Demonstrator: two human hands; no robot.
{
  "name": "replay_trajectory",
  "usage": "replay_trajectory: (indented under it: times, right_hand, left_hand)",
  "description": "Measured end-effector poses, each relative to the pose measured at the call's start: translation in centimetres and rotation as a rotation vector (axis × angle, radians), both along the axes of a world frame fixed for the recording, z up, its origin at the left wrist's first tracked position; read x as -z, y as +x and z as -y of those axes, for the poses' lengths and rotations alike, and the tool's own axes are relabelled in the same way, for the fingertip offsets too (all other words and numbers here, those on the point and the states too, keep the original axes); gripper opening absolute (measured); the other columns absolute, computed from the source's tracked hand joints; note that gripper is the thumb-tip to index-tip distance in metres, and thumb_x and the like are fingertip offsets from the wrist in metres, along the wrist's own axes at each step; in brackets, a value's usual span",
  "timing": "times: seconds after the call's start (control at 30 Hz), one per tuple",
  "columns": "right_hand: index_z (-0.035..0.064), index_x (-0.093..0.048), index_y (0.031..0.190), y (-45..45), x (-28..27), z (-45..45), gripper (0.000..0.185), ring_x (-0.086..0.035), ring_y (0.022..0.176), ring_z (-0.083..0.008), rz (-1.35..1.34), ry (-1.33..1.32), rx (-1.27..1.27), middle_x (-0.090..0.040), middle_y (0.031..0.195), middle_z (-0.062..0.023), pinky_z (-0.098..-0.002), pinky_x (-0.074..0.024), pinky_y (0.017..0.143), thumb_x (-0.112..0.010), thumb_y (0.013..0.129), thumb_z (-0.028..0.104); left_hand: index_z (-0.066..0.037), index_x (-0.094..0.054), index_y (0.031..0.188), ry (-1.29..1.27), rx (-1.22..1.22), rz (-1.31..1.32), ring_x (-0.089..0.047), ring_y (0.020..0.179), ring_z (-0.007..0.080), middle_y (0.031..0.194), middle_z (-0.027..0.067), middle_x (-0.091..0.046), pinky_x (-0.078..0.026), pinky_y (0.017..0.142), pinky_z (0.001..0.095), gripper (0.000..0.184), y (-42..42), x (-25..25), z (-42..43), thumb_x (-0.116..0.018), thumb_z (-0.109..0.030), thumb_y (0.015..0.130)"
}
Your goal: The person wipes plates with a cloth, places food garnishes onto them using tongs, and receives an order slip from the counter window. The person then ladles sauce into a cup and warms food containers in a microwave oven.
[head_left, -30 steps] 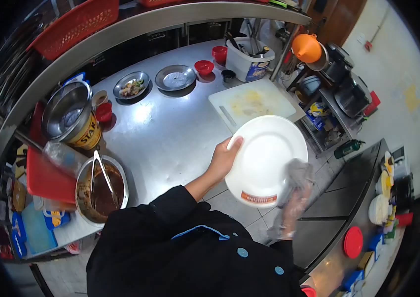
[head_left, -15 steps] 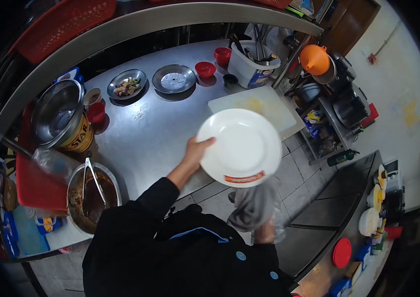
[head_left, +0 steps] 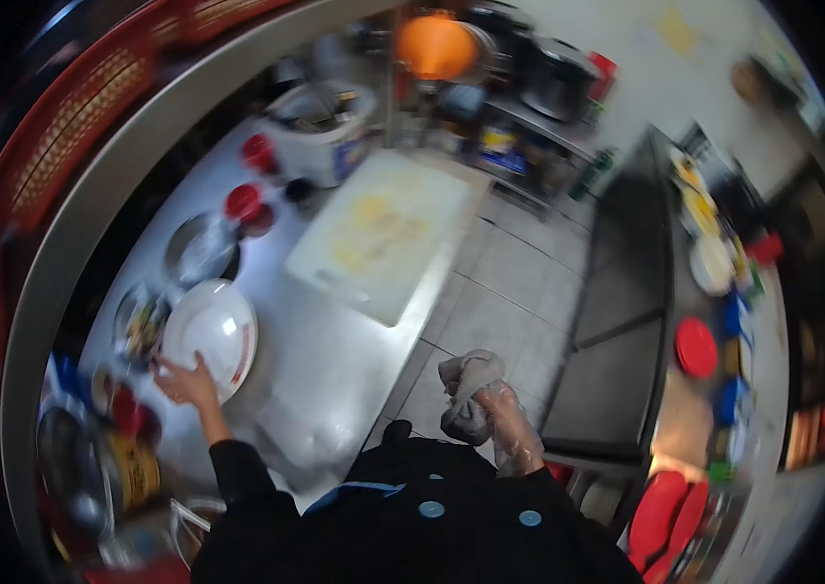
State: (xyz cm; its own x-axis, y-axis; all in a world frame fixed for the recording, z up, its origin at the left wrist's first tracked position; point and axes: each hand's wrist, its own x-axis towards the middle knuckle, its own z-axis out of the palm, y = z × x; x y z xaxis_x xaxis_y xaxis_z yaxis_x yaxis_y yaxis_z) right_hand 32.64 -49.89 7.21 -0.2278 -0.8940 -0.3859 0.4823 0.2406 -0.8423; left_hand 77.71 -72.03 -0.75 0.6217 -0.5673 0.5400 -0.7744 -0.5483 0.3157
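A white plate (head_left: 208, 331) with a red mark on its rim sits over the steel table's left part, beside a metal dish of chopped food (head_left: 143, 323). At the plate's near-left rim is my left hand (head_left: 185, 381), thumb and fingers spread apart; image blur hides the exact contact. My right hand (head_left: 508, 414), in a clear plastic glove, grips a crumpled grey cloth (head_left: 469, 394) in front of my body, above the floor.
A stained white cutting board (head_left: 383, 234) lies along the table (head_left: 334, 375). Behind stand a metal plate (head_left: 200, 251), red bowls (head_left: 245, 202) and a white utensil tub (head_left: 320, 131). A dark-fronted counter (head_left: 617, 302) stands right, bearing a red lid (head_left: 696, 346).
The view has swung right. The white plate has moved from in front of me to the table's left side, and my left hand's fingers have spread. My right hand still has the cloth.
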Motion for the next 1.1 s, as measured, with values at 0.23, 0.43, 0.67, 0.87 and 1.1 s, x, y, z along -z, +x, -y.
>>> replay_trajectory:
  times: [0.23,0.43,0.67,0.87,1.1]
  right_hand:
    - [0.0091,-0.044,0.129,-4.0,3.0,-9.2,0.05,-0.054,0.108,-0.0296,-0.708,0.446,0.408,-0.054,0.119,-0.0215,-0.0334,-0.042,0.092,-0.056,0.081,0.017]
    - [0.0068,-0.062,0.108,-1.8,-4.6,-25.2,0.038,-0.058,0.101,-0.0281,-0.724,0.642,0.666,-0.062,0.106,-0.0165,-0.0337,-0.0435,0.089,-0.056,0.072,0.013]
    - [-0.0029,-0.059,0.096,6.0,-14.2,-42.1,0.032,-0.055,0.068,-0.0161,-0.535,1.017,1.835,-0.06,0.076,-0.0088,-0.0299,-0.0447,0.063,-0.049,0.069,0.011]
    - [0.0004,-0.058,0.081,6.1,-13.0,-57.7,0.012,-0.051,0.068,-0.0108,-0.806,0.93,2.302,-0.051,0.07,-0.0008,-0.0236,-0.0378,0.061,-0.051,0.071,0.0]
    - [-0.0014,-0.058,0.105,-1.7,-13.3,-65.7,0.031,-0.056,0.092,-0.0174,-1.059,0.525,2.18,-0.061,0.1,-0.0095,-0.0268,-0.0414,0.085,-0.05,0.076,0.003]
  left_hand:
    - [-0.011,-0.042,0.13,-0.036,1.044,-0.152,-0.036,0.122,0.0307,0.133,0.0113,-0.04,-0.03,0.098,0.0455,0.06,-22.8,-1.7,9.2,-0.067,-0.021,0.076]
    - [-0.009,-0.047,0.123,0.509,2.049,-0.551,-0.042,0.112,0.027,0.122,0.012,-0.043,-0.039,0.086,0.036,0.049,-47.1,-3.8,-4.3,-0.063,-0.008,0.077]
    - [-0.008,-0.055,0.109,0.853,2.765,-0.321,-0.045,0.108,0.0315,0.116,0.0154,-0.046,-0.037,0.092,0.0384,0.037,-58.9,-3.7,-24.4,-0.065,-0.004,0.074]
    - [-0.007,-0.056,0.109,1.067,3.057,-0.144,-0.046,0.107,0.0336,0.107,0.0167,-0.049,-0.04,0.091,0.0381,0.036,-62.8,-2.4,-34.8,-0.067,-0.011,0.075]
    - [-0.007,-0.055,0.112,1.087,2.682,-0.111,-0.053,0.096,0.0327,0.105,0.017,-0.051,-0.044,0.086,0.0386,0.039,-71.7,1.4,-35.1,-0.068,-0.015,0.076]
